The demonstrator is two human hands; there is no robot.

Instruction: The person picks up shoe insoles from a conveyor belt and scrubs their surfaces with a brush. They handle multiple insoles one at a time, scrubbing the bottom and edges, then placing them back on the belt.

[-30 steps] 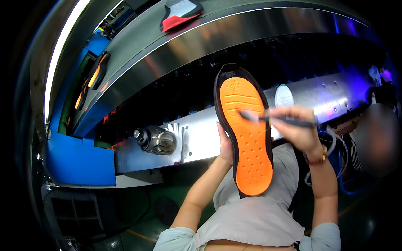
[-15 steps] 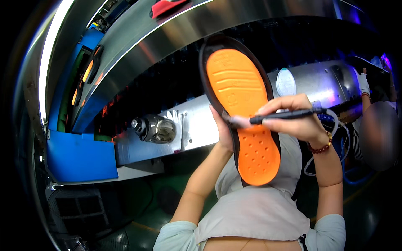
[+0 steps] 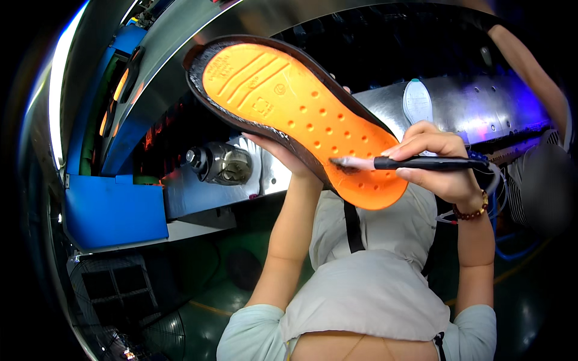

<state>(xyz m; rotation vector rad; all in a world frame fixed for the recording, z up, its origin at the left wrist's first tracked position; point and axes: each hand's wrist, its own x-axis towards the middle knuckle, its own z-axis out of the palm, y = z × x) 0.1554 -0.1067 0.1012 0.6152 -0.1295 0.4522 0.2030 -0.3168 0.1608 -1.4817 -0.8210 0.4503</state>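
A large shoe sole point(image 3: 283, 102), bright orange on its face with a dark raised rim, is held up at a slant in front of me, its broad perforated end low and to the right. My left hand point(image 3: 289, 157) grips its dark edge from beneath; several of its fingers are hidden behind the sole. In my right hand point(image 3: 438, 157) is a black-handled brush point(image 3: 430, 163) with a pale ferrule and a thin hose at its back end. The brush's bristles touch the orange face among the small holes, beside a dark smear.
A dark transparent bottle point(image 3: 226, 163) lies on the metal bench point(image 3: 274, 174) beside a white glove. Farther right on the bench is a white insole point(image 3: 417, 101). A curved metal conveyor edge runs behind. Another person's arm point(image 3: 530, 66) reaches in at the right.
The sole has turned so its far end swings left and toward me. The brush has gone from the dark rim at mid-sole to the perforated orange area. The other person's arm has reached farther in.
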